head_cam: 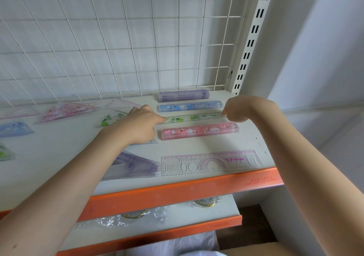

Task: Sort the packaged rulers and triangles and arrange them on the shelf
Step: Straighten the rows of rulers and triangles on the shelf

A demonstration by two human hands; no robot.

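On the white shelf (59,147) lie ruler stacks in a column: purple (183,95) at the back, then blue (190,105), green (195,117) and pink (200,131). My left hand (140,125) pinches the green ruler's left end and my right hand (236,111) pinches its right end. A wide pink stencil ruler (211,162) lies near the front edge, with purple triangles (134,166) left of it, partly under my left arm. Pink triangles (67,111), green triangles (110,118) and blue triangles (13,128) lie further left.
A white wire grid (118,39) backs the shelf, with a slotted upright (250,39) at its right. The shelf has an orange front lip (187,188). A lower shelf (177,212) holds plastic-wrapped glassware. More green triangles (5,154) sit at the far left.
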